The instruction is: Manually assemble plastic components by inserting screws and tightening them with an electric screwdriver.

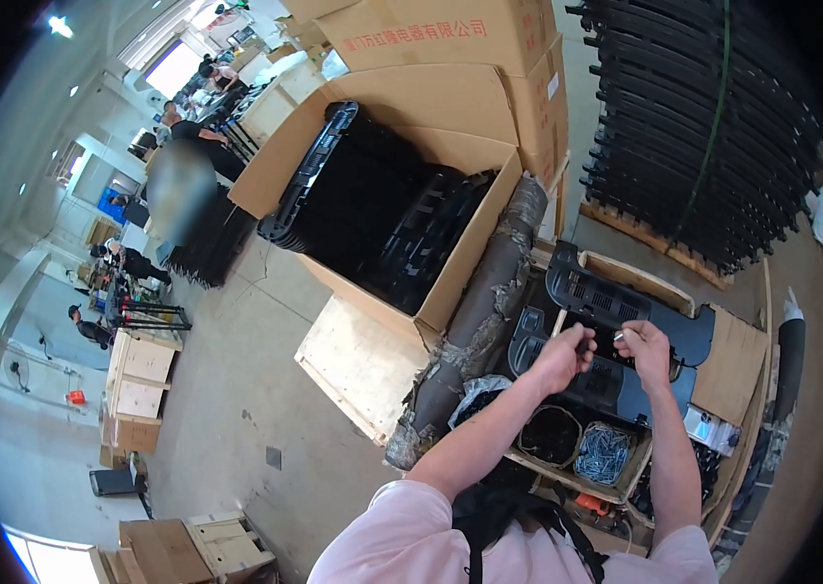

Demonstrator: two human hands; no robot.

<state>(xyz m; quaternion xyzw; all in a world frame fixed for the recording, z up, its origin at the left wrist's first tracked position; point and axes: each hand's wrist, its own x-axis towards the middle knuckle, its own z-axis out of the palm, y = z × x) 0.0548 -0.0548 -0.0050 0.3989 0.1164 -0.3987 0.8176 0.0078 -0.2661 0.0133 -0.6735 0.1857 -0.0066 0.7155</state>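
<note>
Dark-grey moulded plastic panel with slotted vents and rounded corners (614, 298) lies on the wood-edged desk in front of the person, just beyond both hands. A second dark-grey plastic panel of similar shape (594, 382) lies nearer the body, partly covered by the forearms. Above the panels, the right hand (647, 352) has its grip pinching a small, pale, shiny piece (621, 336) between thumb and fingers. The left hand (559, 362) is just beside it, fingers curled toward the thumb; whether its grip is pressed together or pinches something dark, I cannot tell. Nearer the body stand a round container of small black parts (550, 435) and, just beside it, a box of silvery metal screws (603, 454). A flat brown cardboard sheet (729, 365) lies to the right of the panels. Beyond the desk's left side, an open brown cardboard box (465, 310) holds large black plastic parts (373, 195).
</note>
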